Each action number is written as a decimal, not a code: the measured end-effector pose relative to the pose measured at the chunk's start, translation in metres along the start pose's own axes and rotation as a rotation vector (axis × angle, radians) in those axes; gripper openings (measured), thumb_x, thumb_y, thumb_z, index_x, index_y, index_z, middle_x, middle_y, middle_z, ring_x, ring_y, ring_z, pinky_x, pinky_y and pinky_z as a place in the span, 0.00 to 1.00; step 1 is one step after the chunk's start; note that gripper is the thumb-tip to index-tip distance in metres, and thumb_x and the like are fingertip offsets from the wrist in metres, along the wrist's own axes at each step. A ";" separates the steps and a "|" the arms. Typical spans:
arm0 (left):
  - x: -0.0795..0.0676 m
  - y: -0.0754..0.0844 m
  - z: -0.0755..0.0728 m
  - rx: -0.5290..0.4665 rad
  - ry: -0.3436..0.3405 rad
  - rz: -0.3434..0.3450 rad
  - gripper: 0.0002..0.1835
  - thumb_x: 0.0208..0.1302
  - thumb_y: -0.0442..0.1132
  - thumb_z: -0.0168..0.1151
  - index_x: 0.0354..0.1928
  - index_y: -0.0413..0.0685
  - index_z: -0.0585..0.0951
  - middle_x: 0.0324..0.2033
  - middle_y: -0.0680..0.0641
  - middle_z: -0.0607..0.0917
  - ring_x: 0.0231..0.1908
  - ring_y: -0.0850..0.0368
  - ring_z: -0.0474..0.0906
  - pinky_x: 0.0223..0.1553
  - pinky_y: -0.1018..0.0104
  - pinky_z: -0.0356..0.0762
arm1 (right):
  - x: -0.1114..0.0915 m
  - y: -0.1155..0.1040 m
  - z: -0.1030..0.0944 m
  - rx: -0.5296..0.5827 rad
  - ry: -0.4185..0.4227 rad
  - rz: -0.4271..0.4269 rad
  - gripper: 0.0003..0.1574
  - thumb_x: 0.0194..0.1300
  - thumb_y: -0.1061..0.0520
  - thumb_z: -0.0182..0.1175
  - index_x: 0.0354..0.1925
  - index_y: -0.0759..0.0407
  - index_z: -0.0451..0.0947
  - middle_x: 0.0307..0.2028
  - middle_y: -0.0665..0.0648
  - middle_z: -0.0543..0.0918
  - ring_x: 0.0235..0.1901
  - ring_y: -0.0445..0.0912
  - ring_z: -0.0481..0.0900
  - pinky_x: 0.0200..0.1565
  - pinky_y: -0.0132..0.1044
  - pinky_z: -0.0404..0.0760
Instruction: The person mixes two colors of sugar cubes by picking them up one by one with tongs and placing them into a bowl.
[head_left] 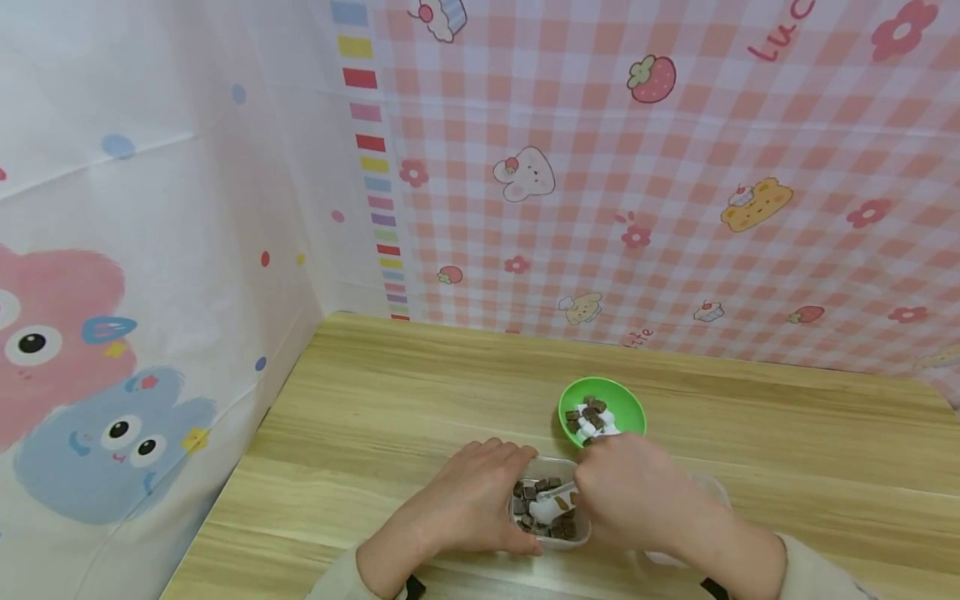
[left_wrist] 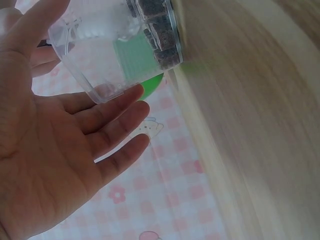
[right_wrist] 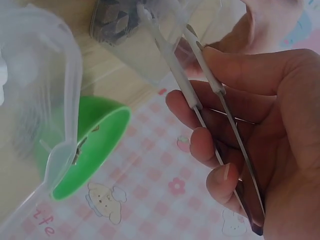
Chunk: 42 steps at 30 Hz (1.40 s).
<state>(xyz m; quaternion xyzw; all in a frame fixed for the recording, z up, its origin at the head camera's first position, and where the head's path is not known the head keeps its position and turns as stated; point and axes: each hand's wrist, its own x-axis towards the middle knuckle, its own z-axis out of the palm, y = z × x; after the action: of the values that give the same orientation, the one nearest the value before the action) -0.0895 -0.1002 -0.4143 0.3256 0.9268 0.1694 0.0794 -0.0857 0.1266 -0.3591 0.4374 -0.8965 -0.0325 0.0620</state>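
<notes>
My left hand (head_left: 480, 492) holds a clear plastic container (head_left: 561, 468) between thumb and fingers on its left side. Brown cubes (head_left: 564, 528) lie across the container's bottom. A pair of tongs (right_wrist: 182, 82) with pale grips and thin metal arms is in my right hand (head_left: 637, 492), pinched between thumb and fingers. The white tips of the tongs (head_left: 555, 504) reach down among the cubes; whether they grip one I cannot tell. Just behind stands a green bowl (head_left: 630, 402) with brown and white pieces in it, partly covered by my right hand in the head view.
A second clear container (head_left: 716, 487) stands to the right, mostly hidden under my right forearm; its rim shows large in the right wrist view. The wooden table (head_left: 390, 375) meets a pink checked cloth (head_left: 480, 225) at the back and a white printed cloth (head_left: 225, 250) at left.
</notes>
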 end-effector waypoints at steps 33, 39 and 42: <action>0.000 0.002 -0.001 -0.002 -0.028 -0.019 0.55 0.43 0.68 0.82 0.70 0.45 0.75 0.59 0.50 0.83 0.56 0.57 0.76 0.62 0.57 0.74 | -0.067 0.085 0.013 0.062 0.535 0.327 0.19 0.47 0.54 0.78 0.39 0.61 0.92 0.34 0.57 0.91 0.24 0.51 0.85 0.16 0.36 0.70; 0.000 0.001 0.000 -0.014 -0.013 -0.006 0.54 0.43 0.67 0.83 0.69 0.44 0.76 0.57 0.50 0.84 0.56 0.57 0.76 0.61 0.57 0.75 | -0.073 0.089 0.021 0.062 0.531 0.345 0.20 0.47 0.53 0.78 0.39 0.61 0.91 0.34 0.60 0.90 0.23 0.51 0.84 0.16 0.37 0.70; 0.000 0.000 0.000 -0.014 -0.016 -0.007 0.54 0.43 0.67 0.82 0.69 0.44 0.76 0.58 0.50 0.84 0.55 0.57 0.76 0.60 0.57 0.75 | -0.074 0.088 0.020 0.079 0.545 0.340 0.21 0.51 0.51 0.76 0.41 0.61 0.91 0.36 0.61 0.91 0.25 0.53 0.86 0.16 0.38 0.71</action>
<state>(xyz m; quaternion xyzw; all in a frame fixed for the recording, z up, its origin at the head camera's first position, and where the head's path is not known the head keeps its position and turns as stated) -0.0891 -0.1002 -0.4139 0.3231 0.9261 0.1729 0.0896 -0.1121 0.2390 -0.3751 0.2761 -0.9078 0.1316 0.2870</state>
